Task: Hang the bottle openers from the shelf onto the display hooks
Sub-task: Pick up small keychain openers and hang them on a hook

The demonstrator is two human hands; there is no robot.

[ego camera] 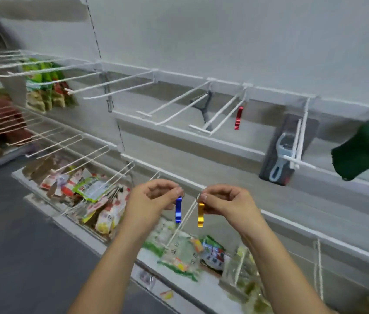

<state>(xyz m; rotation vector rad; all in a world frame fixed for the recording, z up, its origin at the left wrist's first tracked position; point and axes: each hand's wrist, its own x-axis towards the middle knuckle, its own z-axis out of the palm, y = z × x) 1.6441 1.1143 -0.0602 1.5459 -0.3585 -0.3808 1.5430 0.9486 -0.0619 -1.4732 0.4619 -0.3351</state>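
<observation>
**Two openers held, one hook between them**

The left hand pinches the top end of a blue bottle opener between thumb and fingertips, so the opener hangs straight down below the grip. Just to its right, a white wire display hook slants toward the person and passes between the two openers. Just beside the wire, a gold bottle opener dangles the same way, its top end pinched by the right hand. Whether either opener is already threaded on the wire cannot be told.

The hanging step looks to be in hand. The next move calls for lining one opener's hole up with the hook's free tip and sliding it back along the wire.

Higher and further right, a red bottle opener already hangs on an upper hook.
</observation>
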